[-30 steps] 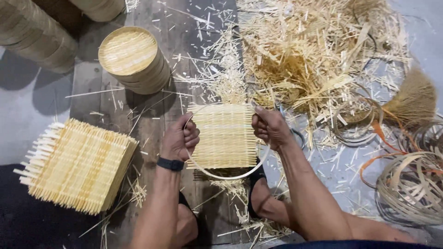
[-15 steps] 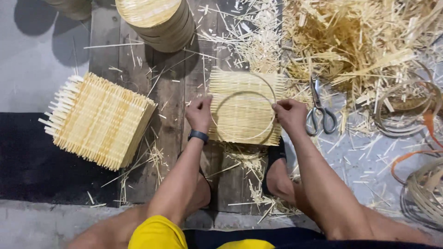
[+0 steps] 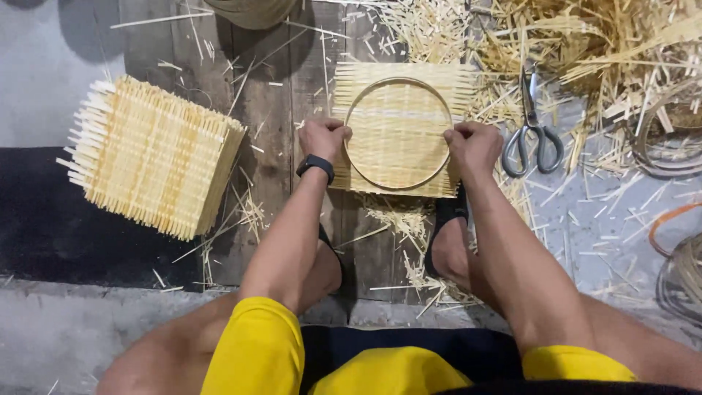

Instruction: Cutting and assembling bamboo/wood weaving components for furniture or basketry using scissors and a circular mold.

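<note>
Head view: both hands [image 3: 324, 139] [image 3: 475, 143] press hoop [image 3: 398, 133] flat on woven mat [image 3: 398, 110], slats running left-right.

You get even, soft daylight and sharp focus at centre; faint shadows sit upper left, edges slightly bowed.

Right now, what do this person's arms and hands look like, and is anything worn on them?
Both arms are bare from shoulder to fingertips, with no sleeves and no gloves. The left hand has a black band with a dark rectangular face, like a watch or tracker, around its wrist. The right hand and its wrist carry nothing; no rings are visible on either hand.
</note>
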